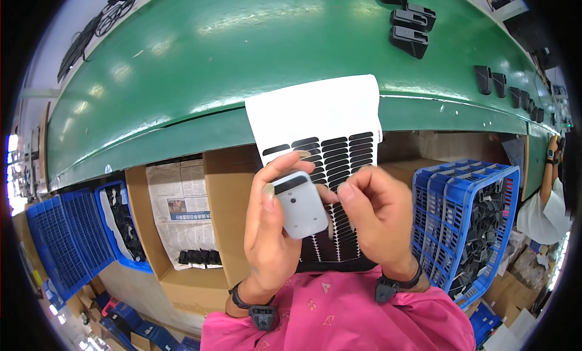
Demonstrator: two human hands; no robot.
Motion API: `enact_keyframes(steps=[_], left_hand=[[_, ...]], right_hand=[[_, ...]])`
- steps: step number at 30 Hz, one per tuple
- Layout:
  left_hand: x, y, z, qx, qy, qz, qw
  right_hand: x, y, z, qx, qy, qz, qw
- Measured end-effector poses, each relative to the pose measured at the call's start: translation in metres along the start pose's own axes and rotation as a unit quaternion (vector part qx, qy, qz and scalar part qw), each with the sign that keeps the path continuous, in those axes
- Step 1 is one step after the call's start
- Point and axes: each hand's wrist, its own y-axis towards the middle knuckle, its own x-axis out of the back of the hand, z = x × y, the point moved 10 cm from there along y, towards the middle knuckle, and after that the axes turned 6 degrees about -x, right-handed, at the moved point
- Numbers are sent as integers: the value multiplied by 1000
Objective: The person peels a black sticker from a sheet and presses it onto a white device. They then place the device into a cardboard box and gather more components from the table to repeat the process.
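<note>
My left hand (270, 230) grips a light grey plate-like piece (298, 208) with rounded corners, its fingers around the left side and top. A black strip (291, 183) lies across the piece's upper end, and small dark holes show in its face. Just to the right, my right hand (379, 214) is closed, thumb and fingertips drawn together near the piece's edge. Whatever is between those fingertips, if anything, is too small to see. Behind both hands, a white sheet (312, 111) with rows of black oblong stickers (336, 160) hangs over the bench edge toward my lap.
Black plastic housings (409, 40) stand on the green bench (200, 60). At right, a blue crate (433, 211) holds many black parts. At left are an open cardboard box (233, 211) lined with newspaper and blue baskets (66, 242). Another person's arm (548, 169) shows at far right.
</note>
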Motion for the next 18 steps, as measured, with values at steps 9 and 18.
enact_keyframes(steps=[9,18], left_hand=[[29,-23,-13,-148,157,121,969],[39,-9,6,97,354,289,884]], right_hand=[[-46,-12,0,59,-155,253,953],[-25,15,30,175,-206,33,962]])
